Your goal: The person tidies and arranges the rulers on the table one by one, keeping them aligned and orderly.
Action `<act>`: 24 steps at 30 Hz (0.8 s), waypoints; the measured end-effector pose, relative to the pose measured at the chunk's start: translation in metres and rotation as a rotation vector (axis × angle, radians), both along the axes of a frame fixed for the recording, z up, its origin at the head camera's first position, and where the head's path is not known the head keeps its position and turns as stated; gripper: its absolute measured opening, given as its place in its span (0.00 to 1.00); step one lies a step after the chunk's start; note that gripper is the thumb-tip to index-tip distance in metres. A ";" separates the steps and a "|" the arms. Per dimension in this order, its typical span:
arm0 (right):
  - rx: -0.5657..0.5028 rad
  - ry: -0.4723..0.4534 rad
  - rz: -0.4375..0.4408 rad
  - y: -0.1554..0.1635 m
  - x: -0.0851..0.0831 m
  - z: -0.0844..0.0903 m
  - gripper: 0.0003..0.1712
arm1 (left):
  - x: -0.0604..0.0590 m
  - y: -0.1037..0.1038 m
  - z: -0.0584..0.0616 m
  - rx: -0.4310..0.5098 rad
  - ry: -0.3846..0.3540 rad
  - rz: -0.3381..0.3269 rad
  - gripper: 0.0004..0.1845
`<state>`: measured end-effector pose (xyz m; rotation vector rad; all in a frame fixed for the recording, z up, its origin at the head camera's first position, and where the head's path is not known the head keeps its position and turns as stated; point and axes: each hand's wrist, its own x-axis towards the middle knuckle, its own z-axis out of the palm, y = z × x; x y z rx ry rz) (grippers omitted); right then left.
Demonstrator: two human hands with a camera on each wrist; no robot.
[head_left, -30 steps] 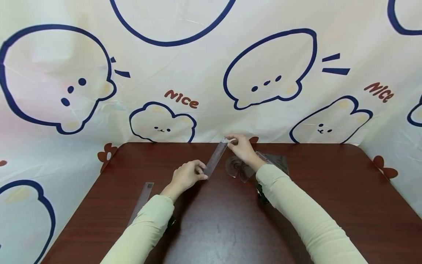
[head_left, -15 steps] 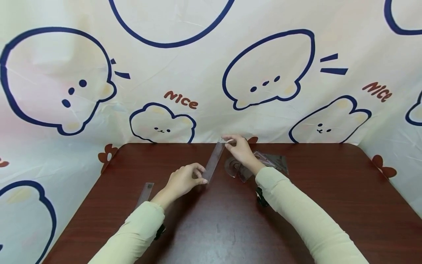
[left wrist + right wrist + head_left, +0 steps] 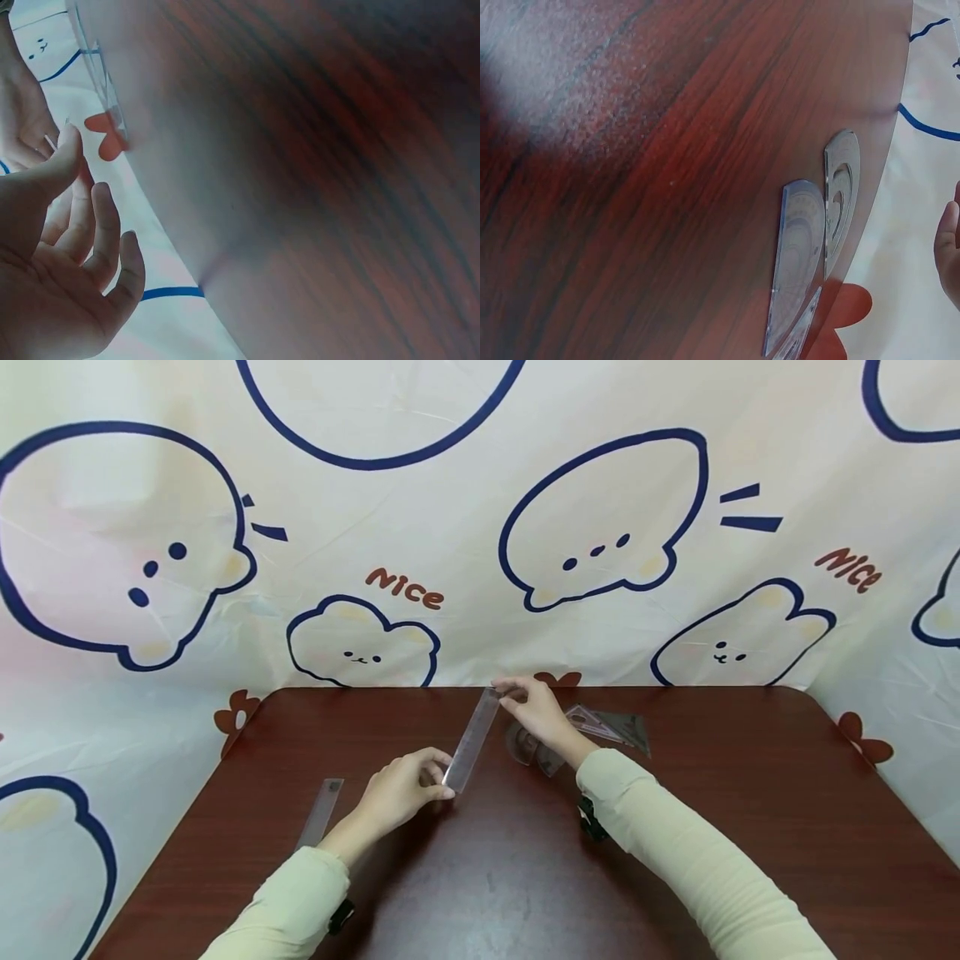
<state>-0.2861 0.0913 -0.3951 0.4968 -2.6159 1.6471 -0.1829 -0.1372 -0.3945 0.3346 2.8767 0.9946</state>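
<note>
A clear plastic ruler (image 3: pixel 474 739) slants between both hands in the head view, its far end higher in the picture. My left hand (image 3: pixel 401 789) pinches its near end between thumb and fingers. At the far end, my right hand (image 3: pixel 531 706) pinches the ruler near its tip. In the left wrist view, the left hand (image 3: pixel 64 270) shows its palm, with its other fingers loosely bent. Another clear ruler (image 3: pixel 321 814) lies on the table beside the left forearm, partly hidden by it.
Two clear protractors (image 3: pixel 799 259) lie near the far edge of the brown wooden table (image 3: pixel 495 877). Next to them rest a clear set square (image 3: pixel 592 723) and a greyish flat triangular piece (image 3: pixel 632 732). A cartoon-printed cloth (image 3: pixel 480 543) hangs behind the table.
Both hands have brought the ruler a little nearer and to the left, the left hand moving most. The ruler on the table and the pieces at the back stay put.
</note>
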 end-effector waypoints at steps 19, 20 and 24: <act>0.046 -0.035 0.036 -0.018 0.011 -0.002 0.17 | 0.028 -0.011 0.003 -0.050 0.063 0.075 0.21; 0.054 -0.041 0.037 -0.020 0.012 -0.002 0.17 | 0.030 -0.012 0.003 -0.039 0.055 0.081 0.21; 0.055 -0.070 0.061 -0.027 0.013 -0.001 0.17 | 0.037 -0.013 0.003 -0.025 0.036 0.096 0.21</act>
